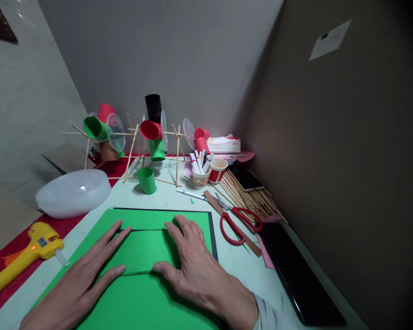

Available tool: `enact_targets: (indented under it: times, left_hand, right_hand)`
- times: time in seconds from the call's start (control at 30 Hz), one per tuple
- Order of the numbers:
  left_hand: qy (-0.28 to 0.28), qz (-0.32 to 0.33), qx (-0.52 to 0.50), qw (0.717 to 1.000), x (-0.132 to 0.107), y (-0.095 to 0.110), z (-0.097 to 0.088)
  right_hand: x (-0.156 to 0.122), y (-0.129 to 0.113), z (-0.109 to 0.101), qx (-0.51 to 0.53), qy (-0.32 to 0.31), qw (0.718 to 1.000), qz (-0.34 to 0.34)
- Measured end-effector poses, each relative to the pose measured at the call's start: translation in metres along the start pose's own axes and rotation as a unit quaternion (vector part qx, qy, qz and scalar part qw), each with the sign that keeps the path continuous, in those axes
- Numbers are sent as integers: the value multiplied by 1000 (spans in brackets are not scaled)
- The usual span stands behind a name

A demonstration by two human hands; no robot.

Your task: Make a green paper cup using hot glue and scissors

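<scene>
A green paper strip [144, 252] lies flat on a larger green sheet [134, 300], close in colour to it. My left hand [86, 270] rests at the strip's left end, fingers stretched out and thumb apart near its lower edge. At the right end, my right hand [196, 261] is spread, with fingertips along the upper edge and the thumb at the lower edge. A black sheet [212, 233] shows from under the green one along its top and right side. Red-handled scissors [232, 229] lie to the right of my right hand, over a brown strip [254, 247].
A yellow hot glue gun [43, 240] sits at left, below a clear plastic bowl [74, 192]. Behind stand stick frames [134, 151] with paper tubes, a green tube [146, 180], a cup of markers [201, 178] and a red cup [218, 170]. Skewers [248, 197] and a black slab [296, 275] line the right.
</scene>
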State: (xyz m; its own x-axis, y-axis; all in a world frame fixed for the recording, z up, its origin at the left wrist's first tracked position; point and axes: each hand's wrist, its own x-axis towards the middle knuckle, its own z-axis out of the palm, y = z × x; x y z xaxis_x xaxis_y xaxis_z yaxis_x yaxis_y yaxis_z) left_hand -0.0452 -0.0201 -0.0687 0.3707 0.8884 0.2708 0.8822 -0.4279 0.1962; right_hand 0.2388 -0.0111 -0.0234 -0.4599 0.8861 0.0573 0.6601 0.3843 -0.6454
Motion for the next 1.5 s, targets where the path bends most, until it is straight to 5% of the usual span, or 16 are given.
enact_targets:
  times: [0.3, 0.4, 0.53, 0.83, 0.93, 1.07, 1.17, 1.27, 1.37, 1.5]
  left_hand:
    - [-7, -2, 12, 1000, -4, 6, 1]
    - [20, 21, 25, 999, -6, 9, -5]
    - [41, 63, 29, 997, -13, 9, -12]
    - [42, 180, 46, 982, -32, 7, -24]
    - [54, 109, 39, 992, -33, 21, -28]
    - [23, 71, -10, 997, -31, 40, -45]
    - [-43, 75, -21, 996, -29, 47, -63]
    - [-59, 58, -45, 996, -32, 50, -72]
    - [-31, 25, -86, 995, -37, 51, -69]
    - [77, -47, -111, 990, -34, 49, -64]
  right_hand:
    - [4, 6, -16, -89, 48, 995, -5]
    - [24, 19, -38, -254, 107, 961, 32]
    - [66, 40, -56, -332, 88, 938, 38]
    - [122, 62, -43, -410, 73, 909, 29]
    - [121, 52, -48, -386, 102, 917, -7]
    - [99, 13, -57, -311, 214, 924, -63]
    - [69, -19, -49, -46, 352, 931, -77]
    - [41, -36, -26, 323, 302, 896, -43]
    - [21, -42, -2, 486, 163, 858, 24]
    - [12, -49, 13, 607, 121, 779, 103]
